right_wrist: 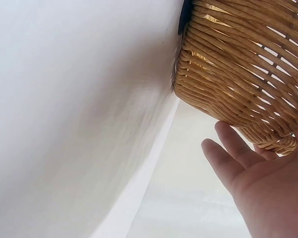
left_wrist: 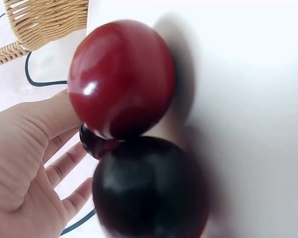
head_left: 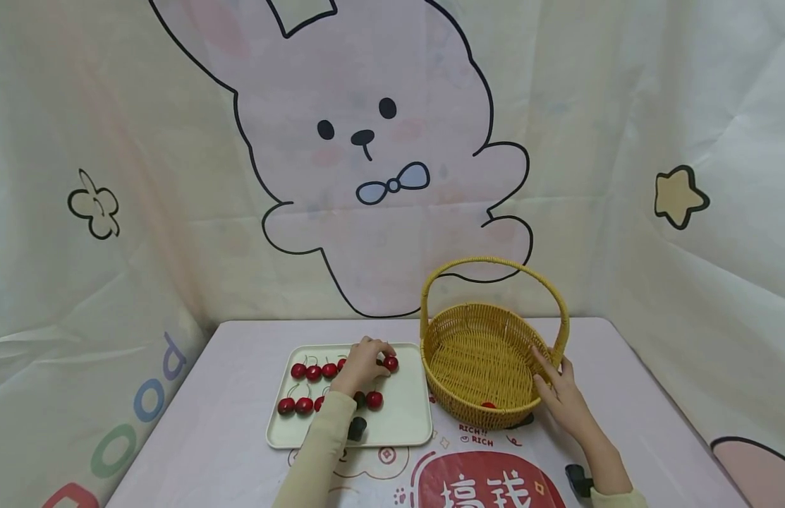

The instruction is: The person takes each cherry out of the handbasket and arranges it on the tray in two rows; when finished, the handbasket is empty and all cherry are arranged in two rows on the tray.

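Observation:
My left hand [head_left: 362, 365] reaches over a cream tray [head_left: 408, 423], its thumb and forefinger around a dark red cherry [head_left: 391, 363] at the right end of the back row. In the left wrist view, a large red cherry [left_wrist: 121, 79] and a near-black one [left_wrist: 150, 188] hide the fingertips in part. Several stemmed cherries [head_left: 304, 406] lie in two rows on the tray. My right hand [head_left: 566, 398] grips the right rim of a yellow wicker basket [head_left: 475, 346], with some fingers inside the rim and others outside. A bit of red [head_left: 488, 406] shows inside the basket's near side.
The basket stands close to the tray's right edge, its tall arched handle [head_left: 494, 259] upright. A white cloth with red printing [head_left: 487, 480] covers the table. Dark wrist cameras [head_left: 579, 481] sit on both arms. Printed curtains [head_left: 392, 247] enclose the back and sides.

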Action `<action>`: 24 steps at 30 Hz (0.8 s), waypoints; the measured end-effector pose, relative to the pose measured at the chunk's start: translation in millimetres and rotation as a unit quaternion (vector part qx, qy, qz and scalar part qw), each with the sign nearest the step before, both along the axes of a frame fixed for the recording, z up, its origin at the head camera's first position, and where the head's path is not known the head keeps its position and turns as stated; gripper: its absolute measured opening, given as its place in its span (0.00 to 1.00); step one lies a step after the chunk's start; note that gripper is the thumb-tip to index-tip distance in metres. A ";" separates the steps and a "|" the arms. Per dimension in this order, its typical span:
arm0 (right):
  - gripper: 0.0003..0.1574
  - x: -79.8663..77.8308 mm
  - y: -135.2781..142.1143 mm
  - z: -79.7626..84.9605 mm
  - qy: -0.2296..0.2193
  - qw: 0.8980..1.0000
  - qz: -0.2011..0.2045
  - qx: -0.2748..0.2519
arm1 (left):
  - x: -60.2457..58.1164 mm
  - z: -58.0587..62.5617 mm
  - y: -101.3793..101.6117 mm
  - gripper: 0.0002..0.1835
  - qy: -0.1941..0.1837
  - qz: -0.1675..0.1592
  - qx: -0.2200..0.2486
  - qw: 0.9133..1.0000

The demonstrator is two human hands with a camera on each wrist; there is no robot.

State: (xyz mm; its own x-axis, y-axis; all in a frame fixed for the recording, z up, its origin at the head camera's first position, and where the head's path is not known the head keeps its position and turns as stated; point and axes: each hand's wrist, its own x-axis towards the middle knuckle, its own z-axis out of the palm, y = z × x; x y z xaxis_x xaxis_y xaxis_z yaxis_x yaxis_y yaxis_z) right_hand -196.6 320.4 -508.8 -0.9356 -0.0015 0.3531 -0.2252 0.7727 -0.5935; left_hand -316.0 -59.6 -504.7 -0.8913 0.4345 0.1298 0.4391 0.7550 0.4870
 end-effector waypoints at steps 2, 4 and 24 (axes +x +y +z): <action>0.33 0.1 0.0 -0.2 0.000 1.000 0.000 0.001 | 0.5 0.2 -0.4 0.18 0.001 -0.002 0.002 1.000; 0.33 0.1 0.0 -0.4 0.000 1.000 0.000 0.000 | 0.7 0.5 -0.6 0.18 0.001 -0.004 0.001 1.000; 0.32 -0.7 0.0 0.1 0.001 1.000 0.002 -0.003 | 4.5 9.3 -1.4 0.18 0.002 -0.012 0.020 1.000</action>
State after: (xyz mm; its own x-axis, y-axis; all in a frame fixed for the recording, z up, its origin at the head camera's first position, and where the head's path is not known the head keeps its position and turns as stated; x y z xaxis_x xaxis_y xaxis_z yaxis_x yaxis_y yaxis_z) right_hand -197.2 320.4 -508.7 -0.9349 -0.0029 0.3548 -0.2291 0.7685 -0.5974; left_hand -311.6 -61.0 -495.4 -0.8796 0.4508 0.1518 0.4598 0.7240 0.5142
